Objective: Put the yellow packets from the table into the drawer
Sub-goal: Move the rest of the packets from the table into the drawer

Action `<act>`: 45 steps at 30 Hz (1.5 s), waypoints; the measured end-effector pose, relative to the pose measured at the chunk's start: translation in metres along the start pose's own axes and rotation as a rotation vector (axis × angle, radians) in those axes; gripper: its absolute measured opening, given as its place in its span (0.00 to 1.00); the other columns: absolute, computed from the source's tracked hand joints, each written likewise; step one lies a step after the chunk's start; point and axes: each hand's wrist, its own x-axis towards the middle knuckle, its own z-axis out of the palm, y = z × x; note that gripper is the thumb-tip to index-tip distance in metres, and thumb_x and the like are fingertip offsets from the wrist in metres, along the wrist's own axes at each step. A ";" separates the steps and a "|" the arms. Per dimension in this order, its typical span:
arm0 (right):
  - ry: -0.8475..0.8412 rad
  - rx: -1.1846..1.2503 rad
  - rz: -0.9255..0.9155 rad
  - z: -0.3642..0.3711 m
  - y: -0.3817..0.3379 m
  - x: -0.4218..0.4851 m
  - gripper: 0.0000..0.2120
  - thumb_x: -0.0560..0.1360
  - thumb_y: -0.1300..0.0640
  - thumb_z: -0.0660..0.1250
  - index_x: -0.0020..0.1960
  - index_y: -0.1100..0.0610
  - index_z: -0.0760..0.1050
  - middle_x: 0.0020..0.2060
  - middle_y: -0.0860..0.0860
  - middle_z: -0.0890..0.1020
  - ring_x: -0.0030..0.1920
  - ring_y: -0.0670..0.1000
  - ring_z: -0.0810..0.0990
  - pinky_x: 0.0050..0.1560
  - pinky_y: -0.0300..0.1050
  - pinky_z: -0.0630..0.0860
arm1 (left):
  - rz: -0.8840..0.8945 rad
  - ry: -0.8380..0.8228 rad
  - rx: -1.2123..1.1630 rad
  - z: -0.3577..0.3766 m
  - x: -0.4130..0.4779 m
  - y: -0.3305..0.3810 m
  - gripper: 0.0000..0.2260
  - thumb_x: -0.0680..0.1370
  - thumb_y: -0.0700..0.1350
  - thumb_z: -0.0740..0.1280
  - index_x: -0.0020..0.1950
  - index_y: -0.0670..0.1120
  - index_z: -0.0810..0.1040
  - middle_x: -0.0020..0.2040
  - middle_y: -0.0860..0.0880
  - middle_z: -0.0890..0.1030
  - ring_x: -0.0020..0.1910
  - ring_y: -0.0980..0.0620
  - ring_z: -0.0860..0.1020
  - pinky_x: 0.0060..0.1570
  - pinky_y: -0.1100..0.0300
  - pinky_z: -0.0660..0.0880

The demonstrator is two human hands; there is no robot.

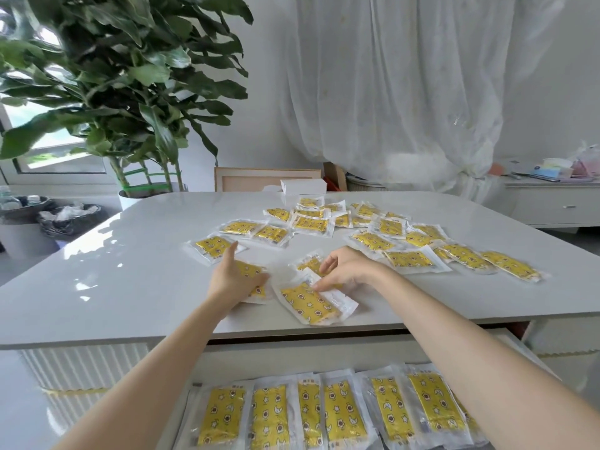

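Note:
Several yellow packets in clear wrappers lie scattered over the white table (130, 287), most toward the far right (409, 258). My left hand (232, 277) rests on one packet (251, 271) near the table's front, fingers curled around its edge. My right hand (345, 271) pinches the white end of a packet that overlaps another packet (308, 303) close to the front edge. Below the table edge the open drawer (324, 352) holds a row of several yellow packets (269, 417) laid side by side.
A white box (303, 186) sits at the table's far edge, with a chair back (246, 178) behind it. A large potted plant (130, 92) stands at the back left, bins (69, 219) beside it. A white sideboard (552, 206) stands at the right.

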 end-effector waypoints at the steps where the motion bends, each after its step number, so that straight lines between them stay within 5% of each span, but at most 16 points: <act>1: -0.003 -0.007 0.004 0.001 -0.002 0.000 0.20 0.64 0.49 0.79 0.53 0.54 0.80 0.51 0.47 0.79 0.57 0.49 0.77 0.51 0.40 0.72 | 0.018 0.023 -0.021 0.001 -0.004 -0.002 0.39 0.70 0.48 0.74 0.76 0.52 0.57 0.71 0.46 0.68 0.64 0.43 0.72 0.57 0.53 0.71; 6: 0.003 -0.108 0.060 0.009 -0.010 -0.002 0.16 0.67 0.51 0.77 0.52 0.57 0.83 0.56 0.50 0.80 0.59 0.50 0.75 0.57 0.45 0.76 | 0.086 0.077 -0.059 0.002 -0.017 -0.004 0.35 0.72 0.47 0.73 0.75 0.52 0.59 0.69 0.46 0.71 0.67 0.45 0.69 0.59 0.55 0.67; 9: -0.028 0.130 0.021 -0.004 -0.015 -0.010 0.09 0.74 0.60 0.71 0.53 0.59 0.79 0.44 0.50 0.81 0.40 0.47 0.78 0.40 0.40 0.74 | 0.080 0.085 -0.070 0.001 -0.019 -0.003 0.35 0.72 0.47 0.73 0.75 0.53 0.59 0.70 0.45 0.70 0.69 0.46 0.68 0.61 0.55 0.67; 12: 0.090 0.382 -0.009 -0.019 -0.015 -0.008 0.04 0.77 0.63 0.66 0.49 0.57 0.72 0.43 0.51 0.84 0.34 0.48 0.80 0.36 0.40 0.74 | 0.085 0.089 -0.065 0.002 -0.019 -0.002 0.35 0.72 0.47 0.74 0.75 0.52 0.60 0.70 0.46 0.70 0.69 0.46 0.68 0.61 0.54 0.67; 14: 0.139 0.297 0.012 -0.022 -0.015 -0.005 0.06 0.77 0.57 0.67 0.50 0.58 0.71 0.45 0.51 0.82 0.35 0.49 0.77 0.36 0.40 0.74 | 0.088 0.089 -0.067 0.003 -0.018 -0.002 0.35 0.72 0.46 0.74 0.75 0.51 0.60 0.69 0.46 0.71 0.68 0.46 0.69 0.59 0.56 0.67; 19: -0.277 -0.187 0.132 -0.012 -0.026 -0.006 0.27 0.63 0.30 0.71 0.42 0.54 0.72 0.38 0.50 0.71 0.42 0.50 0.72 0.37 0.39 0.72 | 0.086 0.101 -0.068 0.003 -0.013 -0.003 0.34 0.72 0.47 0.73 0.74 0.52 0.61 0.68 0.47 0.72 0.63 0.46 0.72 0.56 0.57 0.67; 22: -0.279 -0.344 0.120 -0.002 -0.029 -0.003 0.31 0.58 0.31 0.74 0.41 0.56 0.70 0.35 0.51 0.68 0.38 0.52 0.69 0.35 0.42 0.68 | 0.090 0.103 -0.069 0.004 -0.012 -0.004 0.34 0.72 0.47 0.73 0.74 0.51 0.61 0.67 0.47 0.72 0.59 0.48 0.73 0.54 0.59 0.67; 27: -0.267 -0.325 0.139 0.002 -0.031 -0.003 0.26 0.62 0.38 0.77 0.40 0.57 0.70 0.35 0.50 0.70 0.30 0.49 0.65 0.25 0.39 0.63 | 0.108 0.097 -0.064 0.006 -0.010 -0.006 0.36 0.72 0.48 0.73 0.75 0.52 0.59 0.70 0.47 0.70 0.66 0.46 0.70 0.59 0.56 0.67; 29: -0.286 -0.291 0.145 0.003 -0.031 -0.003 0.26 0.63 0.41 0.77 0.51 0.58 0.78 0.45 0.50 0.78 0.29 0.47 0.66 0.20 0.37 0.64 | 0.126 0.095 -0.079 0.006 -0.010 -0.006 0.39 0.72 0.47 0.73 0.77 0.52 0.54 0.73 0.47 0.66 0.70 0.46 0.67 0.63 0.54 0.67; 33: -0.227 -0.313 0.138 0.004 -0.039 -0.004 0.37 0.59 0.42 0.80 0.61 0.60 0.74 0.57 0.54 0.79 0.47 0.51 0.77 0.42 0.42 0.75 | 0.138 0.092 -0.135 0.006 -0.012 -0.005 0.44 0.73 0.45 0.73 0.78 0.52 0.46 0.76 0.47 0.60 0.73 0.46 0.63 0.65 0.54 0.64; 35: -0.215 -0.339 0.140 0.004 -0.044 -0.006 0.40 0.59 0.42 0.80 0.64 0.60 0.73 0.60 0.54 0.77 0.47 0.52 0.75 0.39 0.44 0.72 | 0.137 0.097 -0.144 0.006 -0.011 -0.005 0.44 0.73 0.46 0.73 0.78 0.52 0.45 0.76 0.47 0.61 0.73 0.46 0.63 0.66 0.53 0.64; 39: -0.246 -0.305 0.164 0.003 -0.045 -0.006 0.28 0.63 0.46 0.80 0.57 0.56 0.75 0.58 0.53 0.77 0.46 0.50 0.74 0.45 0.44 0.76 | 0.138 0.103 -0.155 0.006 -0.011 -0.007 0.44 0.73 0.45 0.73 0.78 0.52 0.46 0.76 0.47 0.61 0.73 0.47 0.63 0.66 0.54 0.65; 45: -0.288 -0.342 0.195 0.001 -0.046 -0.010 0.35 0.66 0.45 0.77 0.67 0.56 0.71 0.67 0.51 0.73 0.60 0.51 0.77 0.55 0.44 0.77 | 0.157 0.103 -0.155 0.007 -0.008 -0.008 0.44 0.72 0.45 0.73 0.78 0.51 0.46 0.77 0.48 0.59 0.74 0.47 0.61 0.68 0.54 0.63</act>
